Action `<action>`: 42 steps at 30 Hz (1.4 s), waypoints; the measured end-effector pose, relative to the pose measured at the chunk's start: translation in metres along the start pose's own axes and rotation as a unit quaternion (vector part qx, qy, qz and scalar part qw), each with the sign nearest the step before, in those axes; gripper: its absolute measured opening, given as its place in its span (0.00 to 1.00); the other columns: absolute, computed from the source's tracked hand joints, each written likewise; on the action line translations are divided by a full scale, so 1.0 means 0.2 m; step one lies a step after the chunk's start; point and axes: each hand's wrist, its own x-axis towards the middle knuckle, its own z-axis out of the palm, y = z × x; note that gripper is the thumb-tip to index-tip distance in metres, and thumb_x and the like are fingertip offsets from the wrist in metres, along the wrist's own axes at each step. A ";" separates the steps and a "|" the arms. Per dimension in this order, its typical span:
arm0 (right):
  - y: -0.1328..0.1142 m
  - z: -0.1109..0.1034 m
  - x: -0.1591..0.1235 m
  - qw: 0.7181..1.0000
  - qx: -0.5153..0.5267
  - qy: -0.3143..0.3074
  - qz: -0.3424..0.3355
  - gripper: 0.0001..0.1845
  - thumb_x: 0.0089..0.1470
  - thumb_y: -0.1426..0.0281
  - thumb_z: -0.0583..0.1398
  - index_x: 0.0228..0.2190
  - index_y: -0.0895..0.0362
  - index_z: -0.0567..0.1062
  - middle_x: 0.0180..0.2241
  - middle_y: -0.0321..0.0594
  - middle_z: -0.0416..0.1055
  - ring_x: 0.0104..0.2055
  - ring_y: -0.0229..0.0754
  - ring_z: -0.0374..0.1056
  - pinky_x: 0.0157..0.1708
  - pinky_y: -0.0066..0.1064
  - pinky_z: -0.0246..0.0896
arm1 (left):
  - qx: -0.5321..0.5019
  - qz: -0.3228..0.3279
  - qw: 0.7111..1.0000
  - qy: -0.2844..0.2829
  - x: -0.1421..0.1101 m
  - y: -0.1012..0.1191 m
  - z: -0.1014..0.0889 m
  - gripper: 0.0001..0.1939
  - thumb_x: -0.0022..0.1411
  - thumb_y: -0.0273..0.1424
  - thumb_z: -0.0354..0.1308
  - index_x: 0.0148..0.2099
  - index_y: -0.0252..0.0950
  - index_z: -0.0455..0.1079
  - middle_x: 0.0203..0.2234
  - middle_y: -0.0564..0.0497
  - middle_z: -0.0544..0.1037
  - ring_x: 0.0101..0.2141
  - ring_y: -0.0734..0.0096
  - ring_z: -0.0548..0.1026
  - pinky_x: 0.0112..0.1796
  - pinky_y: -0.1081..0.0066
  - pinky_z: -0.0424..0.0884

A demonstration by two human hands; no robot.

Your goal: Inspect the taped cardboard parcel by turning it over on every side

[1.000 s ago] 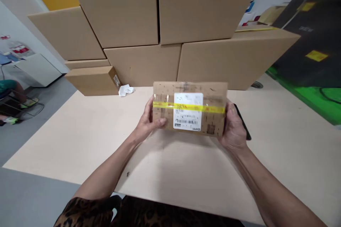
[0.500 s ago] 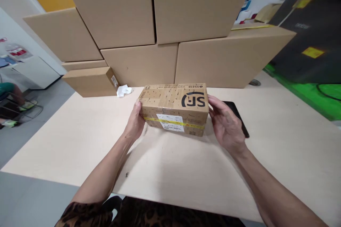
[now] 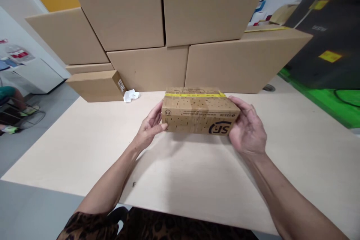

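A brown cardboard parcel box is held between my two hands over the middle of the table. Yellow tape runs along its upper face, and the large dark "SF" print shows upside down on the side toward me. My left hand grips the box's left end, thumb on the near side. At the right end, my right hand presses with its palm and fingers. Whether the box's lower edge touches the tabletop I cannot tell.
Large cardboard boxes are stacked along the table's back edge. A flatter carton stands at the back left, with crumpled white paper beside it. A dark machine rises at the right. Part of another person shows at far left.
The box has turned over away from me, so the SF-printed face went from the top to the near side. It also shifted right, and the black flat object is now hidden.
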 end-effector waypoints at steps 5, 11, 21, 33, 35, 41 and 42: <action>0.10 0.01 -0.02 0.993 -0.034 0.091 0.073 0.18 0.48 0.52 0.73 0.38 0.47 0.85 0.48 0.39 0.82 0.61 0.53 0.73 0.68 0.54 0.63 | 0.008 -0.105 0.982 0.155 0.01 -0.05 0.03 0.33 0.53 0.62 0.72 0.45 0.40 0.74 0.48 0.47 0.83 0.57 0.50 0.77 0.55 0.57 0.73; 0.14 0.02 -0.07 0.984 -0.038 0.039 0.172 0.25 0.46 0.50 0.75 0.44 0.46 0.84 0.53 0.38 0.83 0.64 0.57 0.73 0.66 0.56 0.66 | -0.014 -0.152 0.984 0.088 0.01 -0.02 0.07 0.28 0.53 0.50 0.74 0.50 0.38 0.78 0.55 0.43 0.83 0.62 0.43 0.73 0.60 0.56 0.69; 0.10 0.02 -0.05 0.995 0.016 0.036 0.095 0.19 0.52 0.50 0.70 0.42 0.46 0.84 0.51 0.38 0.82 0.61 0.55 0.73 0.62 0.53 0.70 | -0.059 -0.015 0.988 0.139 0.01 0.01 0.06 0.28 0.62 0.60 0.63 0.51 0.44 0.78 0.59 0.48 0.81 0.69 0.43 0.67 0.64 0.49 0.66; 0.06 0.02 -0.07 0.998 0.011 0.014 0.068 0.18 0.59 0.48 0.65 0.44 0.43 0.85 0.54 0.37 0.81 0.67 0.54 0.69 0.72 0.56 0.58 | -0.032 0.002 0.999 0.038 -0.01 0.09 0.03 0.36 0.49 0.32 0.70 0.63 0.49 0.75 0.69 0.52 0.73 0.73 0.42 0.60 0.70 0.48 0.61; 0.06 0.02 -0.05 0.997 0.003 0.009 0.080 0.18 0.59 0.48 0.64 0.44 0.44 0.85 0.54 0.39 0.81 0.67 0.55 0.69 0.71 0.56 0.59 | 0.006 0.025 0.999 0.018 -0.01 0.07 0.02 0.37 0.47 0.31 0.71 0.62 0.52 0.75 0.72 0.54 0.68 0.75 0.43 0.55 0.72 0.48 0.56; 0.10 0.02 -0.05 0.993 -0.040 0.047 0.102 0.20 0.50 0.50 0.71 0.41 0.47 0.85 0.50 0.40 0.82 0.63 0.57 0.72 0.67 0.56 0.63 | 0.011 -0.052 0.982 0.179 0.00 -0.01 0.05 0.35 0.56 0.50 0.74 0.61 0.42 0.72 0.63 0.42 0.75 0.68 0.45 0.68 0.68 0.49 0.62; 0.11 0.02 -0.06 0.991 -0.050 0.048 0.115 0.21 0.49 0.50 0.72 0.41 0.48 0.85 0.50 0.40 0.82 0.62 0.57 0.72 0.67 0.56 0.63 | 0.010 -0.080 0.977 0.196 0.00 -0.01 0.06 0.38 0.55 0.51 0.75 0.61 0.41 0.71 0.61 0.41 0.77 0.66 0.45 0.70 0.67 0.49 0.64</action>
